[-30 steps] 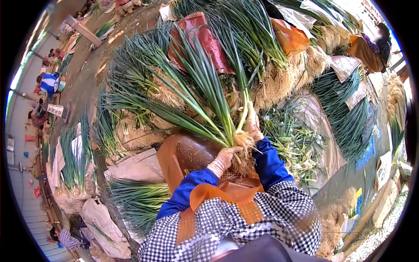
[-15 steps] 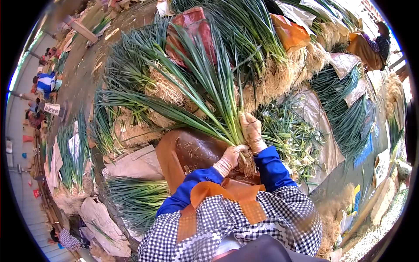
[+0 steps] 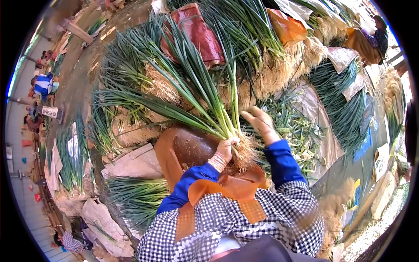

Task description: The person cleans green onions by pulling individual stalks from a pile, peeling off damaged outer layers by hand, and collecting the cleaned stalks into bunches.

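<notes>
My left hand point(image 3: 224, 150) is wrapped round the lower stalks of a bunch of green onions point(image 3: 208, 99), just above their pale, stringy roots point(image 3: 245, 150). The long leaves fan out up and to the left, over other onions. To the right of the bunch, my right hand point(image 3: 260, 123) is apart from the stalks, its fingers spread with nothing between them. A brown, wet-looking cover point(image 3: 195, 146) lies just beyond my left hand, with bits of root stuck to it.
Rooted onion heaps point(image 3: 279, 72) lie ahead, partly under a red sack point(image 3: 198, 35). Loose trimmings point(image 3: 297, 131) are at the right, more onions point(image 3: 137, 198) at the lower left. A person point(image 3: 379, 39) sits at the upper right; other people are at the far left.
My right hand has let go of the stalks and moved away to the right, its fingers opening. My left hand still holds the bunch, a little further left.
</notes>
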Demonstrator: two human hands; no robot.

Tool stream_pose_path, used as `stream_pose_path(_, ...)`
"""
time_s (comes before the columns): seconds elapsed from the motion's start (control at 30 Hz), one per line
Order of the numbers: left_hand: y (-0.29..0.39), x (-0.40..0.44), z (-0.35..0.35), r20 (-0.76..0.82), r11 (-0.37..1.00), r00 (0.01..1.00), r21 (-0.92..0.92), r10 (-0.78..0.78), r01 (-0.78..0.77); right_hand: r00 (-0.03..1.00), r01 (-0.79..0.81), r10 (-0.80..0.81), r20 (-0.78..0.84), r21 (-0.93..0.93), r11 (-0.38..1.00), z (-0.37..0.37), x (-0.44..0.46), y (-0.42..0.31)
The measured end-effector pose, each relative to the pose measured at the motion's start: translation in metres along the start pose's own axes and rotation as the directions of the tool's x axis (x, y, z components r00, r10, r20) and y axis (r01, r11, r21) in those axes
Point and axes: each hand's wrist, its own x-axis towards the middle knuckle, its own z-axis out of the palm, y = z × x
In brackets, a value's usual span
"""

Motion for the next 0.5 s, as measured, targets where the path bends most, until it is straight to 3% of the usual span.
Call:
stream_pose_path(0.03,0.002,-0.001,0.003,0.015,0.999,0.999,0.013,0.031,-0.031,0.984,-0.019,0.041,0.172,-0.127,0.992,0.007,0.018,-0.022)
stream_pose_path(0.07,0.008,-0.003,0.007,0.003,0.999,1.0,0.046,0.009,-0.009,0.967,0.105,-0.056,0.25,-0.189,0.976,0.021,0.032,-0.017)
stream_pose_path(0.17,0.012,-0.004,0.005,-0.103,0.995,0.993,0.079,-0.052,0.06,0.989,0.12,-0.103,0.109,-0.165,0.979,0.042,0.034,-0.016)
stream_pose_path(0.2,0.012,-0.002,0.003,-0.105,0.996,0.993,0.074,-0.05,0.058,0.968,0.252,-0.251,-0.029,0.026,0.967,0.042,0.021,-0.007)
stream_pose_path(0.23,0.011,0.0,0.0,-0.109,0.997,0.993,0.051,-0.044,0.05,0.963,0.247,-0.263,-0.062,-0.189,0.95,0.046,0.012,0.008)
stream_pose_path(0.27,0.006,0.002,-0.004,-0.117,0.999,0.992,0.028,-0.042,0.046,0.998,0.012,-0.031,0.046,0.361,0.932,0.024,-0.011,-0.011)
stream_pose_path(0.3,-0.001,0.008,-0.013,-0.091,1.0,0.996,-0.016,-0.017,0.016,0.975,-0.222,0.186,0.12,0.527,0.82,0.011,-0.029,-0.004)
stream_pose_path(0.37,-0.001,0.008,-0.016,-0.026,0.994,1.0,-0.109,-0.017,0.014,0.993,0.016,0.052,-0.105,0.564,0.826,-0.027,-0.051,0.039)
stream_pose_path(0.4,0.006,0.005,-0.016,0.043,0.986,0.997,-0.152,-0.068,0.074,0.948,-0.145,0.317,0.011,0.905,0.4,-0.054,-0.064,0.035)
stream_pose_path(0.43,0.008,0.008,-0.017,0.224,0.961,0.97,-0.236,-0.092,0.145,0.961,-0.202,0.265,0.078,0.852,0.483,-0.076,-0.065,0.079)
stream_pose_path(0.47,0.018,-0.003,-0.003,0.272,0.958,0.959,-0.246,-0.076,0.146,0.929,-0.369,0.35,0.122,0.378,0.849,-0.086,-0.059,0.107)
stream_pose_path(0.5,0.036,-0.016,0.019,0.326,0.956,0.944,-0.256,-0.054,0.143,0.891,-0.411,0.443,0.098,-0.241,0.879,-0.094,-0.047,0.122)
